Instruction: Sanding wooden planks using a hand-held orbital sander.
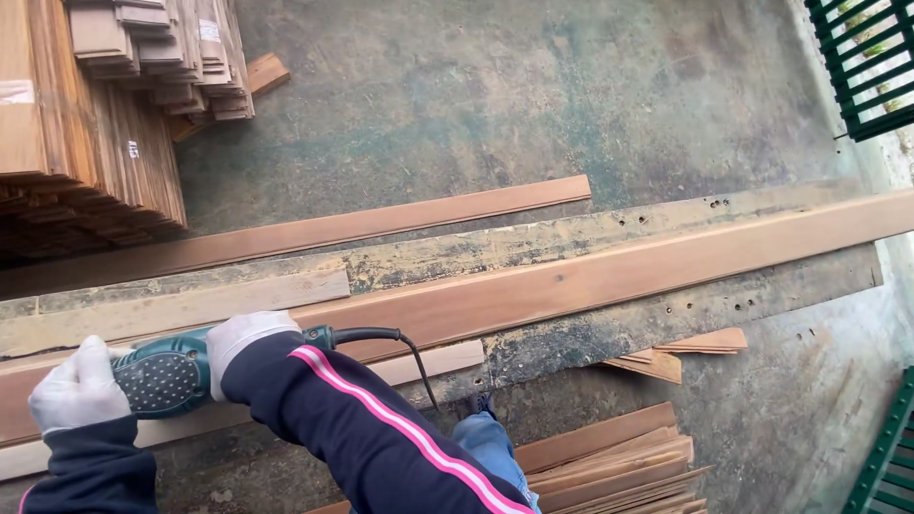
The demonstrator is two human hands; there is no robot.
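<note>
Both hands in white gloves, wrapped around a teal power tool [162, 376] with a dotted grip panel: left hand [76, 390] closed over the front end at the left edge of the view, right hand [243, 343] closed over the rear, near where a black cord [405, 347] leaves the body and drops downward. Dark sleeve with a pink and white stripe [381, 414] running up the right arm. Tool pressed onto a long reddish-brown board [609, 271], lying lengthwise on a worn, paint-flecked plank bench [533, 243] and reaching to the right edge of the view. Paler wooden strip [190, 300] just above the tool on the bench, another pale strip [447, 360] just below the board. Second reddish board [381, 221] on the grey concrete floor [495, 95] beyond the bench. Tall stack of thin boards [95, 133] at upper left. Loose pile of thin offcuts [619, 466] on the floor at bottom centre, a few more scraps [681, 352] under the bench edge. Green metal grille [862, 62] at upper right, another at lower right.
</note>
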